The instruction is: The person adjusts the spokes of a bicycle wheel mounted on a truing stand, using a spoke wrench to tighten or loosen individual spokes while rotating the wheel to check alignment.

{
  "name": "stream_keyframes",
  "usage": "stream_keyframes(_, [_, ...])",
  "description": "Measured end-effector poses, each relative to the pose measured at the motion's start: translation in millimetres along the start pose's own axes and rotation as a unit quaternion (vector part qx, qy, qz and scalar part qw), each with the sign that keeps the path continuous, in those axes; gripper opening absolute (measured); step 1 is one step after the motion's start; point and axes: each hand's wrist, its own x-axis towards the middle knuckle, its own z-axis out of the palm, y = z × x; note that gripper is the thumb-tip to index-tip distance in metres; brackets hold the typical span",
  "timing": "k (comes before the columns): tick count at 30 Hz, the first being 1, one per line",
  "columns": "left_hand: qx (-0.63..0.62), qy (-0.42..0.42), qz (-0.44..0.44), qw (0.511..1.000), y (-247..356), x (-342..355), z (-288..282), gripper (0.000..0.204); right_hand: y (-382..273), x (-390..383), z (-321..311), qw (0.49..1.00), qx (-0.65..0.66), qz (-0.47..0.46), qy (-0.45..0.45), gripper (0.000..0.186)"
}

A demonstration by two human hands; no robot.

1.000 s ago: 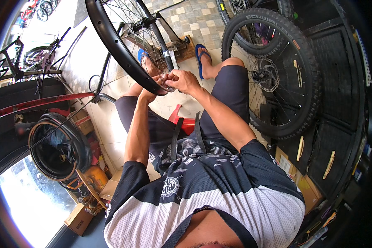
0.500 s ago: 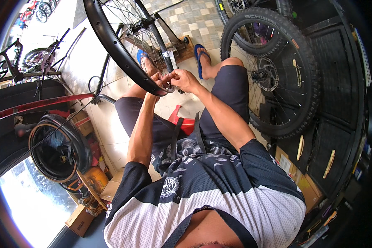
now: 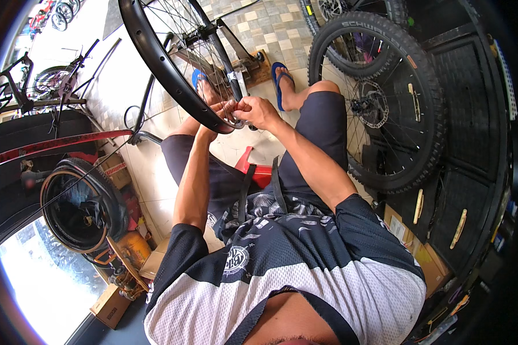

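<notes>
A bare black bicycle rim (image 3: 170,76) with thin spokes (image 3: 181,49) stands in a metal truing stand (image 3: 236,41) in front of me. My left hand (image 3: 216,119) reaches round the rim's lower end, partly hidden behind it. Its fingertips are bent together among the spokes and meet my right hand. From the other side, my right hand (image 3: 260,112) pinches close to the rim's inner edge, beside the stand's silver upright (image 3: 236,84). A small reddish spot shows between the fingertips; what they grip is too small to make out.
A large knobby-tyred wheel (image 3: 437,109) with a disc rotor leans against black cabinets (image 3: 472,201) on my right. To my left are a red bar (image 3: 57,148), a smaller wheel with tyres (image 3: 116,213) and cardboard boxes (image 3: 110,306). A red stool (image 3: 263,175) shows between my legs.
The rim has shifted very slightly in the picture. My hands stay together at its lower end, with only small finger movement; a little red now shows between the fingertips.
</notes>
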Motion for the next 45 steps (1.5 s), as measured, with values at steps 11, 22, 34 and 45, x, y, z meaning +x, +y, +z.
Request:
stream_keyframes(11, [-0.055,-0.052,-0.009,0.997,-9,5,-3,0.036,-3,-1,2,1.000,-0.007,-0.026,0.007,0.033])
stream_keyframes(22, [0.021,0.108,0.038,0.993,17,-12,32,0.039,17,5,3,0.996,0.081,-0.005,-0.020,0.024])
stream_keyframes(34, [0.000,0.164,0.060,0.985,-12,4,14,0.041,19,10,-10,0.998,-0.019,0.044,0.040,0.032])
stream_keyframes(45, [-0.072,0.058,0.049,0.995,5,0,21,0.026,19,11,7,1.000,0.004,0.014,0.013,0.032])
